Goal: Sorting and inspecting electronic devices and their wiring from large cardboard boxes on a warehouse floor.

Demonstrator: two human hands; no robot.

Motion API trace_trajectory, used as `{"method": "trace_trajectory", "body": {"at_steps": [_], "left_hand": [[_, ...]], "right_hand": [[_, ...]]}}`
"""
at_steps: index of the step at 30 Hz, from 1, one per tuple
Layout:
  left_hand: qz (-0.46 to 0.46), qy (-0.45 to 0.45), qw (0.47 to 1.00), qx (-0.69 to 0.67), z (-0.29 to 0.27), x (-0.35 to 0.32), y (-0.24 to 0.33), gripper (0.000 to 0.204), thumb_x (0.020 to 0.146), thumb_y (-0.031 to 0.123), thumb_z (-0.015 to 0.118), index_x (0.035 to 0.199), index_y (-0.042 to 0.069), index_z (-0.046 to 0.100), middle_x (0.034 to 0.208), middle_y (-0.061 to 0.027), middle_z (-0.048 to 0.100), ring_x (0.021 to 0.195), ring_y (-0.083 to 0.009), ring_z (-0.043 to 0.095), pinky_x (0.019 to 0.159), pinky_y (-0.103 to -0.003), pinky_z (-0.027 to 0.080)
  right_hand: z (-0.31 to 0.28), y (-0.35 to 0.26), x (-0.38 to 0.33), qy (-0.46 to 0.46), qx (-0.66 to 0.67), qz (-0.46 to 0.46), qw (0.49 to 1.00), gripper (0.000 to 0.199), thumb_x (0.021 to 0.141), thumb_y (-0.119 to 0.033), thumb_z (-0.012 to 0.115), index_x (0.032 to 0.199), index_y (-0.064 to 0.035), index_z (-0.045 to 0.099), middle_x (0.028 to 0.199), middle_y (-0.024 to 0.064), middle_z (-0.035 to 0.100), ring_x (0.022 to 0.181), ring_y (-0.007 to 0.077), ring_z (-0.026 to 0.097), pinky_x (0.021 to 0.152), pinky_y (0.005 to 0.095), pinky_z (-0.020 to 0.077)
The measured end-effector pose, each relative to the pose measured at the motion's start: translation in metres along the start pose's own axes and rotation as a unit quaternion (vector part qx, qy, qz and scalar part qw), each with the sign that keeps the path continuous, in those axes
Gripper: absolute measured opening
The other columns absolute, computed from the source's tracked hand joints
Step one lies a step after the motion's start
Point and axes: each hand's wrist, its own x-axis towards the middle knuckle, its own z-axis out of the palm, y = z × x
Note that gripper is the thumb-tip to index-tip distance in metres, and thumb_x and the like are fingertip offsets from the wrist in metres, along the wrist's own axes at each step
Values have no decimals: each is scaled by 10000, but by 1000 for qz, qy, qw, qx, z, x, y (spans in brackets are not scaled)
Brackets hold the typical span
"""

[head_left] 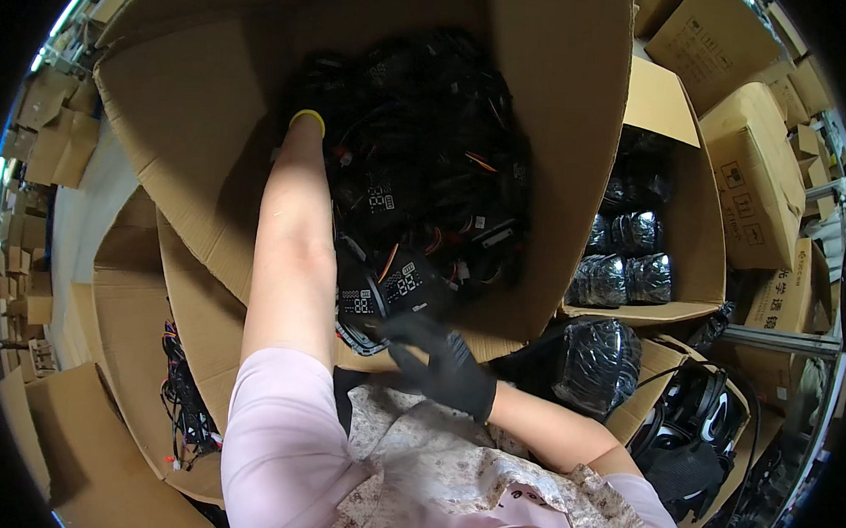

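Note:
My left arm reaches into a large cardboard box (210, 174). My left hand (309, 117), at the end of it, wears a dark glove with a yellow cuff; its fingers are lost among black parts (421, 103) in the shadow. My right hand (447, 364), in a black glove, is over the box's near edge with its fingers stretched out and apart, slightly blurred. Nothing shows in it. Close to its fingertips lie black display panels (405, 284) with white markings. Coloured wires (481, 161) and small connectors run among the pile.
At the right, an open carton (706, 229) holds several black plastic-wrapped bundles (637, 233). A wrapped black bundle (600, 364) lies beside my right forearm. Below it, a box holds black-and-white parts (718, 418). A wire harness (183, 395) hangs in a carton at the left.

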Motion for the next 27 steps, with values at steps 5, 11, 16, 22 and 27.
{"method": "trace_trajectory", "body": {"at_steps": [5,11,16,22,27], "left_hand": [[5,35,999,18,5,-19,-34,502,774,337,668,1205,79,650,1275,-224,582,1229,-384,523,1032,-450,428],[16,88,995,31,16,-22,-30,517,708,320,729,1160,75,674,1238,-227,601,1228,-391,516,1029,-448,431],[85,170,979,71,19,-32,-6,487,734,322,706,1147,66,680,1244,-233,600,1205,-390,534,1011,-447,446],[-103,112,982,-109,23,-11,-46,492,798,402,639,1180,93,668,1294,-203,578,1204,-376,544,1010,-451,452],[-129,53,987,-84,20,5,-22,543,848,468,584,1258,115,630,1370,-164,538,1267,-358,507,1043,-447,434]], "right_hand": [[-16,-15,28,60,85,52,993,208,939,-85,544,1108,2,628,1023,135,647,903,242,629,829,328,495],[22,6,11,43,213,162,962,213,973,-93,518,1141,-4,615,1054,62,633,953,113,583,838,269,488],[22,-6,22,33,222,153,962,247,968,-107,550,1191,-18,607,1036,19,640,958,71,561,835,248,485],[1,-8,114,193,-67,-73,976,199,873,-128,606,1041,-40,665,1061,193,661,974,344,650,867,405,502],[-97,63,272,172,-531,-108,823,357,910,-289,589,1169,-49,642,1178,203,634,1096,350,600,939,424,477]]}}
